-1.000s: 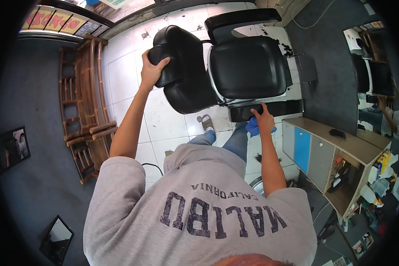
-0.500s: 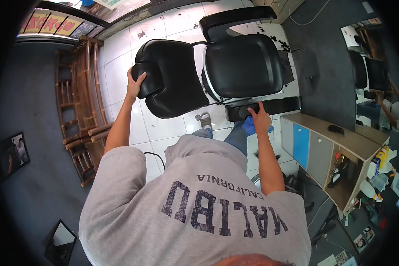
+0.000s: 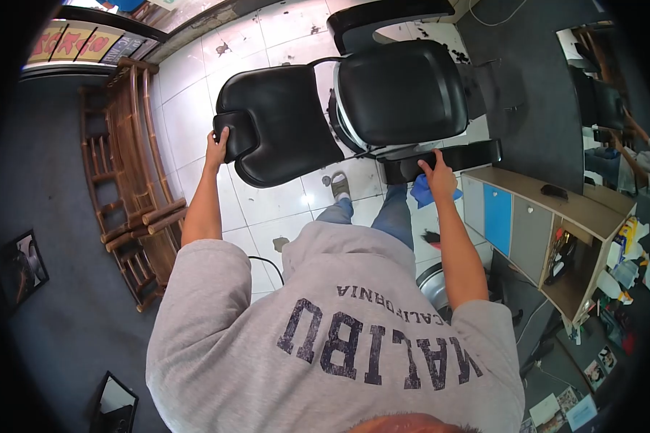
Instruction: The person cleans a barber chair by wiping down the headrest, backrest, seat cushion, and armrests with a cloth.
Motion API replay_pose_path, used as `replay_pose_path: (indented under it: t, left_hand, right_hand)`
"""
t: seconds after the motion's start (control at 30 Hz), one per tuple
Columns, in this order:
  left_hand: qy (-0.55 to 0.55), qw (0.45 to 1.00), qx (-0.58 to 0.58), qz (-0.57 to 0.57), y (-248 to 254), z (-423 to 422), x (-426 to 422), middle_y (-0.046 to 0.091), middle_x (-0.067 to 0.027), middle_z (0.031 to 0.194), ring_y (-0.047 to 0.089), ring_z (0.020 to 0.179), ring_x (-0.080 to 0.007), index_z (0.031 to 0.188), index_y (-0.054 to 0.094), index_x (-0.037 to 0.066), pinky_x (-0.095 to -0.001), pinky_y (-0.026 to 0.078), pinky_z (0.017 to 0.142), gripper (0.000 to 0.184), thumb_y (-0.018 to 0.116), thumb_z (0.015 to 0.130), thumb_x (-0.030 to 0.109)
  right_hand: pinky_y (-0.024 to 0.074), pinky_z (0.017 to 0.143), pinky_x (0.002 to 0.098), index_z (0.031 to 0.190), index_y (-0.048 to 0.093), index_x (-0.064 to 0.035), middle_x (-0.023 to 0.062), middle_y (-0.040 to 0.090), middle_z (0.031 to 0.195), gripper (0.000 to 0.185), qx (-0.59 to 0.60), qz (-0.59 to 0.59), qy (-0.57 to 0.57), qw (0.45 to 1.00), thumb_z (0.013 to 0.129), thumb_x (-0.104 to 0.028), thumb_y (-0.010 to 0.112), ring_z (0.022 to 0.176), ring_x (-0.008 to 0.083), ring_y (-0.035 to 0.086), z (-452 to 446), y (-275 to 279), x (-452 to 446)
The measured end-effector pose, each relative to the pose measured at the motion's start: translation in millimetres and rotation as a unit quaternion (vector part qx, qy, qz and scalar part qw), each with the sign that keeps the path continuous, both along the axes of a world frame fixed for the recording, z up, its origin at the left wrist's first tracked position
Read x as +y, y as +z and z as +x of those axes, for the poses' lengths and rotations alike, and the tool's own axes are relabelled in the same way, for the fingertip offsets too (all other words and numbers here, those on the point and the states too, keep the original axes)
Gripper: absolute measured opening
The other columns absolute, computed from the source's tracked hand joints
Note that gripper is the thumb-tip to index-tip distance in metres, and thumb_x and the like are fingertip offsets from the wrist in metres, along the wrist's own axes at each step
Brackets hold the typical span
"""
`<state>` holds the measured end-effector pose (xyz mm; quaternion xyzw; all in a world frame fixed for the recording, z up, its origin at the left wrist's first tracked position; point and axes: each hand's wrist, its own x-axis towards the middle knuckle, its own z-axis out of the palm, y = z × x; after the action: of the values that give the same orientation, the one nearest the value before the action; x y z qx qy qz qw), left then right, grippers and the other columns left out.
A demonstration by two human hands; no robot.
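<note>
A black barber chair shows its seat (image 3: 402, 92) at the upper middle, and its backrest (image 3: 285, 119) leans far back to the left. My left hand (image 3: 217, 148) is closed around the headrest (image 3: 237, 136) at the backrest's far end. At the near armrest (image 3: 473, 156), my right hand (image 3: 438, 175) grips the padded edge with the thumb on top. A blue cloth (image 3: 422, 190) hangs beneath that hand, partly hidden by it.
A bamboo bench (image 3: 130, 173) stands at the left. To the right are a wooden cabinet (image 3: 549, 202) with a blue door and a wall mirror (image 3: 607, 108). A round metal base (image 3: 433, 285) and a black cable (image 3: 269, 265) are near my body.
The backrest and headrest have swung down and to the left, with my left hand on the headrest. My right hand has stayed at the armrest with the blue cloth.
</note>
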<state>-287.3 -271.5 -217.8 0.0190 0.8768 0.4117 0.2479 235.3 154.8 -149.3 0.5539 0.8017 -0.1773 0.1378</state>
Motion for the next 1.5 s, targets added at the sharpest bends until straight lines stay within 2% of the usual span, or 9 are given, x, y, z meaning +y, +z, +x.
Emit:
replay_pose_path:
  t: [0.2, 0.33, 0.43, 0.57, 0.67, 0.87, 1.13, 1.27, 1.5]
  left_hand:
    - [0.005, 1.0, -0.014, -0.027, -5.8, -7.0, -2.0, 0.059, -0.0326, 0.138, 0.066, 0.12, -0.037, 0.15, 0.043, -0.006, -0.0433, 0.055, 0.1, 0.103, 0.072, 0.088, 0.071]
    - [0.005, 0.871, 0.422, -0.25, 38.1, 47.8, 32.8, 0.059, -0.0291, 0.128, 0.059, 0.121, -0.0421, 0.143, 0.052, -0.002, -0.0506, 0.047, 0.105, 0.078, 0.073, 0.093, 0.054]
    - [-0.088, 0.877, 0.47, -0.045, 88.9, 130.5, 95.4, 0.061, -0.0179, 0.122, 0.057, 0.118, -0.0379, 0.132, 0.059, 0.002, -0.0475, 0.044, 0.103, 0.044, 0.068, 0.099, 0.03]
    - [-0.271, 0.937, -0.003, 0.22, 85.0, 253.1, 165.1, 0.065, -0.0126, 0.113, 0.067, 0.097, -0.0198, 0.13, 0.06, 0.003, -0.0355, 0.055, 0.084, 0.039, 0.071, 0.102, 0.028]
    - [-0.302, 0.905, -0.26, 0.147, 105.5, 317.6, 213.0, 0.066, -0.0096, 0.122, 0.064, 0.102, -0.0163, 0.152, 0.046, 0.005, -0.034, 0.052, 0.094, 0.056, 0.065, 0.107, 0.032]
    - [-0.21, 0.97, -0.048, 0.113, 33.3, 336.0, 213.3, 0.069, -0.0135, 0.11, 0.069, 0.091, -0.0202, 0.134, 0.06, 0.003, -0.0333, 0.057, 0.08, 0.042, 0.071, 0.101, 0.026]
    - [-0.169, 0.975, -0.027, -0.139, -14.3, 383.2, 70.9, 0.067, -0.0235, 0.118, 0.069, 0.103, -0.0353, 0.128, 0.062, 0.0, -0.0456, 0.055, 0.092, 0.042, 0.067, 0.099, 0.031]
    - [-0.097, 0.975, -0.095, -0.175, -7.0, 436.1, 44.8, 0.068, -0.0246, 0.117, 0.069, 0.104, -0.0363, 0.13, 0.062, -0.001, -0.0466, 0.055, 0.092, 0.045, 0.066, 0.1, 0.033]
    - [-0.048, 0.994, -0.077, -0.06, -29.7, 482.0, 111.8, 0.068, -0.0218, 0.124, 0.068, 0.105, -0.0312, 0.134, 0.059, -0.003, -0.0424, 0.054, 0.093, 0.053, 0.071, 0.098, 0.034]
  right_hand:
    - [0.0557, 0.087, 0.0586, 0.15, 0.05, -0.0311, 0.0246, 0.076, 0.105, 0.072, 0.021, -0.004, -0.011, 1.0, 0.091, -0.068, 0.067, 0.103, 0.0489, 0.072, -3.6, 1.6, -2.7]
    - [0.0562, 0.089, 0.0516, 0.141, 0.06, -0.0142, 0.0239, 0.076, 0.099, 0.077, 0.159, 0.017, -0.143, 0.977, 0.09, -0.072, 0.067, 0.101, 0.0422, 0.074, -3.1, -13.6, -1.0]
    - [0.0559, 0.096, 0.0465, 0.137, 0.061, -0.0014, 0.0173, 0.074, 0.116, 0.074, 0.368, -0.266, -0.311, 0.835, 0.095, -0.062, 0.07, 0.11, 0.0313, 0.072, -10.4, 26.6, -3.6]
    - [0.0544, 0.104, 0.0422, 0.136, 0.059, 0.0045, 0.0113, 0.069, 0.125, 0.059, 0.487, -0.54, -0.325, 0.604, 0.098, -0.037, 0.077, 0.116, 0.0226, 0.068, -32.8, 71.1, -25.7]
    - [0.0542, 0.1, 0.0387, 0.137, 0.059, 0.0046, 0.0094, 0.07, 0.125, 0.054, 0.442, -0.611, -0.237, 0.613, 0.096, -0.025, 0.079, 0.112, 0.0194, 0.068, -59.5, 72.6, -35.1]
    - [0.0497, 0.087, 0.0314, 0.119, 0.062, -0.007, 0.0024, 0.066, 0.105, 0.023, 0.394, -0.354, 0.022, 0.848, 0.099, -0.014, 0.069, 0.095, 0.0108, 0.059, -41.2, 12.6, 59.9]
    - [0.0506, 0.092, 0.0395, 0.128, 0.052, -0.0115, 0.0137, 0.069, 0.113, 0.027, 0.209, -0.228, 0.139, 0.941, 0.104, -0.021, 0.062, 0.109, 0.0292, 0.067, -18.8, -61.3, 207.3]
    - [0.051, 0.097, 0.053, 0.138, 0.048, -0.0173, 0.0287, 0.071, 0.121, 0.04, 0.238, -0.157, 0.149, 0.947, 0.101, -0.023, 0.063, 0.121, 0.0514, 0.062, -45.9, -81.8, 213.2]
    - [0.0549, 0.092, 0.0402, 0.13, 0.068, -0.0089, 0.0199, 0.077, 0.108, 0.035, 0.284, -0.32, 0.264, 0.865, 0.097, -0.02, 0.067, 0.109, 0.0343, 0.074, -93.4, -85.9, 160.9]
